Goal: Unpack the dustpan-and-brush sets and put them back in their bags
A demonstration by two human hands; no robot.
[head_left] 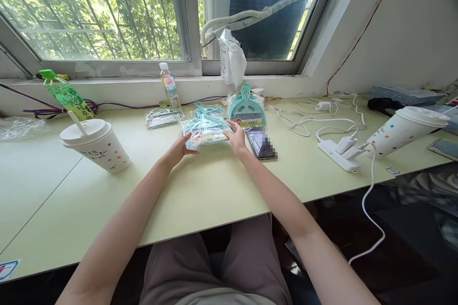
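Note:
Both my hands grip a plastic-wrapped mini dustpan-and-brush set [206,134], light blue-green, one hand at each side. My left hand [180,149] holds its left end, thumb on top. At the right end, my right hand [236,137] has its fingers on the wrapper. Just behind lies another wrapped set [211,110], partly hidden by the held one. A green dustpan set [246,107] leans upright behind my right hand, and a further wrapped set [165,117] lies flat to the left. A phone [263,144] rests beside my right wrist.
On the left stand a white lidded cup [96,145] with a straw and a tilted green bottle [66,94]. A clear bottle [170,85] is by the sill. To the right are a power strip [338,155], loose white cables and another cup [408,128].

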